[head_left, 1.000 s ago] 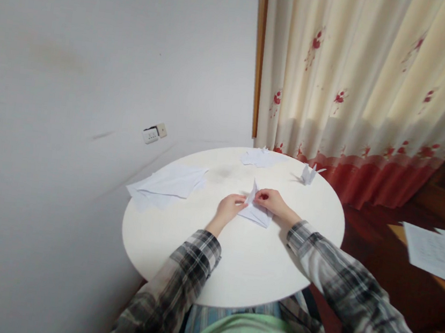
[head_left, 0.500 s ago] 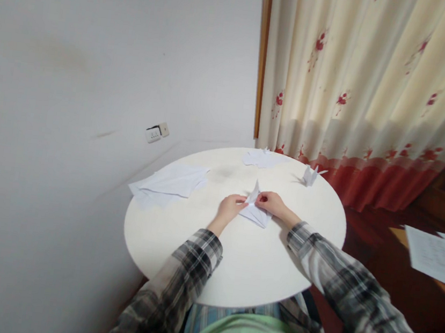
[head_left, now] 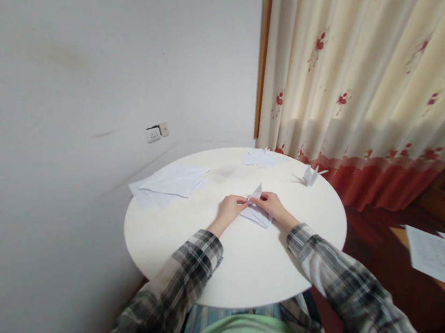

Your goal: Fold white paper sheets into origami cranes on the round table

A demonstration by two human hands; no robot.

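Observation:
A piece of folded white paper (head_left: 256, 215) lies on the round white table (head_left: 181, 237), with one pointed flap standing up from its far side. My left hand (head_left: 232, 209) pinches its left edge between thumb and fingers. From the right, my right hand (head_left: 272, 205) grips the base of the raised flap, its fingers reaching across the paper toward the left fingertips. Parts of the paper are hidden behind the fingers.
White paper sheets (head_left: 176, 180) lie at the table's left, more paper (head_left: 259, 158) at the far edge. A folded paper crane (head_left: 310, 175) stands far right. The wall (head_left: 64, 168) borders the left side. Printed sheets (head_left: 438, 255) rest on a wooden surface at right.
My right hand has shifted left over the paper, its fingers now closer to my left fingertips. The raised flap leans more to the right.

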